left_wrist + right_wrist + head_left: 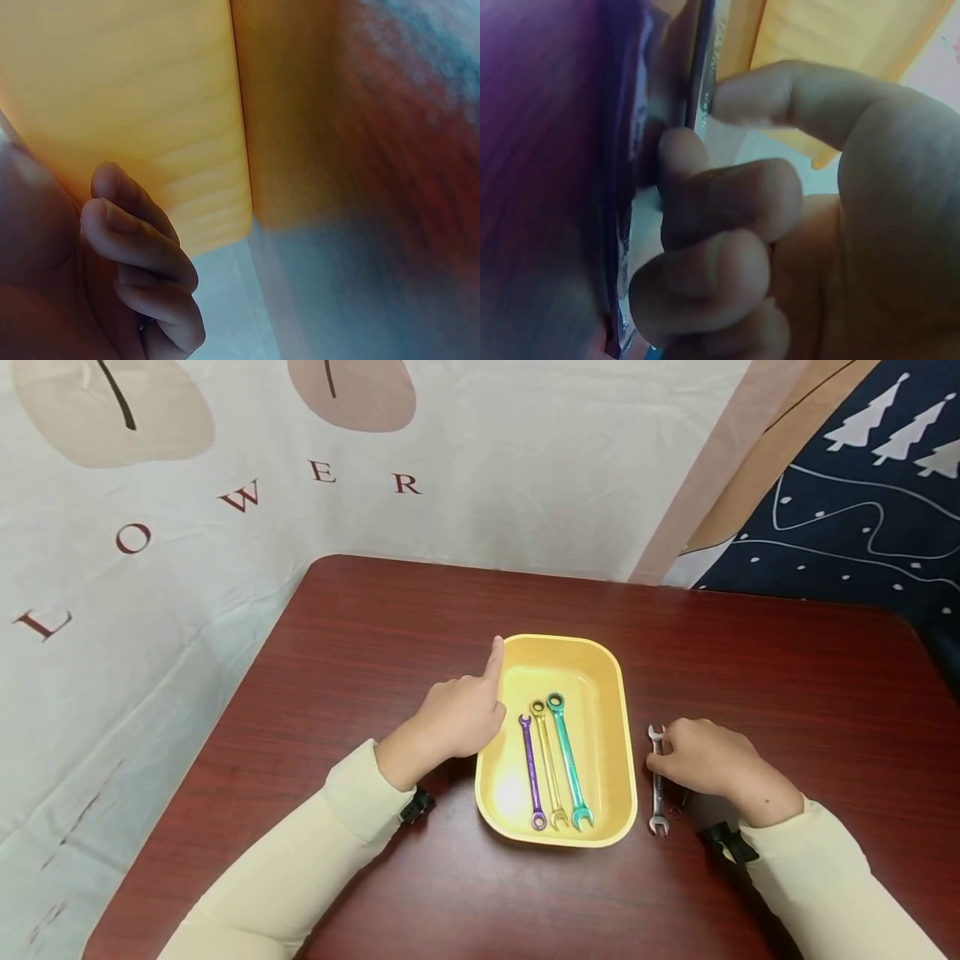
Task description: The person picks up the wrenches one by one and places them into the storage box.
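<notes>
Five red letters [239, 496] read "LOWER"; right hand [708, 757] pinches silver double-ended wrench [657, 795] beside right edge of yellow plastic tray [628, 752]; left hand's [463, 712] grip: can't tell.

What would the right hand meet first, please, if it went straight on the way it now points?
Beyond the wrench it holds, the right hand would probably meet the yellow tray, though heights are unclear.
</notes>
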Demonstrator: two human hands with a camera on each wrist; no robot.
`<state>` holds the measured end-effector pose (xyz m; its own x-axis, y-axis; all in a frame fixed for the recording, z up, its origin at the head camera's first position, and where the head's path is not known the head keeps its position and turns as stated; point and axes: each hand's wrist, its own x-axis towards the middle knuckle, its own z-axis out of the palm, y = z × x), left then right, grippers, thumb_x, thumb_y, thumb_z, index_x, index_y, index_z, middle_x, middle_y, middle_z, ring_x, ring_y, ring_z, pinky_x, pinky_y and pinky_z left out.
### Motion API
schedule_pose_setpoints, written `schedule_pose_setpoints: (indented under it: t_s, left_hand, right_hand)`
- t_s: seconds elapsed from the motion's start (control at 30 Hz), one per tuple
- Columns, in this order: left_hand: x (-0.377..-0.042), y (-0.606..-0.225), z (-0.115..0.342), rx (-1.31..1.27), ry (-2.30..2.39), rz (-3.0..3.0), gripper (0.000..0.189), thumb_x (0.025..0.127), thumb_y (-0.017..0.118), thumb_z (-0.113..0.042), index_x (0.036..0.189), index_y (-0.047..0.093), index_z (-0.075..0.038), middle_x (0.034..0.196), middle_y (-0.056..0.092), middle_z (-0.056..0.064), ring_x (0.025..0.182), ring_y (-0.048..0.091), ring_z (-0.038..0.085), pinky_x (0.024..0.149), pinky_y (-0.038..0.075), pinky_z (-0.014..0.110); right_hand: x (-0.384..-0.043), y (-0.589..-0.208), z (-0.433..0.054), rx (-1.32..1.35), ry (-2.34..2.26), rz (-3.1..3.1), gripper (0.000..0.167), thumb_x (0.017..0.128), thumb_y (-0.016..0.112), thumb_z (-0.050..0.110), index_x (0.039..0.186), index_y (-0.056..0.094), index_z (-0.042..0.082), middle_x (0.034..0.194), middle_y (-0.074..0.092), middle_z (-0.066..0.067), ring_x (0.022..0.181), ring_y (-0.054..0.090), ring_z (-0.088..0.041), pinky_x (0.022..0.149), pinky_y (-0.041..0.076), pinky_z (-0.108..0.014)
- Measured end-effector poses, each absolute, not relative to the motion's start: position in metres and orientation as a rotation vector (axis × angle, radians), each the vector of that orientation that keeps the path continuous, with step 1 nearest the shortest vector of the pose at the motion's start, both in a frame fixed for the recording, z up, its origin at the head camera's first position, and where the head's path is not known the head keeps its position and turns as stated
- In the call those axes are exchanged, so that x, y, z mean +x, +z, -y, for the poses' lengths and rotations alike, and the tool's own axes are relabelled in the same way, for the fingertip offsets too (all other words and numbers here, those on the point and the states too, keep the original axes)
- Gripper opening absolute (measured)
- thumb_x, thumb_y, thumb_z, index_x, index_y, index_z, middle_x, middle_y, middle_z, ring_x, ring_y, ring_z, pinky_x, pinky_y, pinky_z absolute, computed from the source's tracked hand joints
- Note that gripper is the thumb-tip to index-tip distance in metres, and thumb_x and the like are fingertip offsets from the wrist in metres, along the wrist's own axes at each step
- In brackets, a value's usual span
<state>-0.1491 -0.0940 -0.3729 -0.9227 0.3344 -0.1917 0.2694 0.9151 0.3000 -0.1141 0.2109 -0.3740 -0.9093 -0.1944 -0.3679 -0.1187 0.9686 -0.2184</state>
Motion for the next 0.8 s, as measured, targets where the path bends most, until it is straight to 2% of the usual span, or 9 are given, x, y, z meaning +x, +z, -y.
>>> schedule_pose_setpoints:
  t_s: [0.2, 0.43, 0.8]
  left_hand:
    - [-0.1488, -0.3716, 0.0944, 0.459, 0.399, -2.838, 0.084, 0.101, 0.045, -0.026, 0.16, -0.011, -0.008, 0.056, 0.056, 0.001, 0.045, 0.048, 0.017, 0.044, 0.033, 0.031]
    - [-0.1496, -0.3735, 0.0941, 0.461, 0.397, -2.849, 0.083, 0.101, 0.046, -0.025, 0.16, -0.01, -0.008, 0.056, 0.056, 0.001, 0.046, 0.049, 0.017, 0.044, 0.034, 0.031]
    - [-0.1497, -0.3742, 0.0938, 0.476, 0.408, -2.851, 0.083, 0.101, 0.045, -0.025, 0.16, -0.01, -0.007, 0.056, 0.055, 0.001, 0.047, 0.05, 0.018, 0.044, 0.035, 0.032]
  right_hand:
    - [-0.1149, -0.3738, -0.2107, -0.253, -0.301, -2.731, 0.034, 0.085, 0.063, 0.031, 0.054, 0.055, 0.02, 0.051, 0.052, 0.004, 0.052, 0.049, -0.014, 0.048, 0.035, -0.033]
    - [-0.1165, -0.374, -0.2068, -0.242, -0.321, -2.729, 0.035, 0.083, 0.063, 0.028, 0.052, 0.048, 0.02, 0.049, 0.046, 0.005, 0.049, 0.047, -0.013, 0.046, 0.033, -0.032]
    - [-0.1186, -0.3751, -0.2074, -0.222, -0.347, -2.684, 0.033, 0.082, 0.062, 0.029, 0.052, 0.051, 0.019, 0.047, 0.051, 0.005, 0.046, 0.052, -0.013, 0.046, 0.038, -0.033]
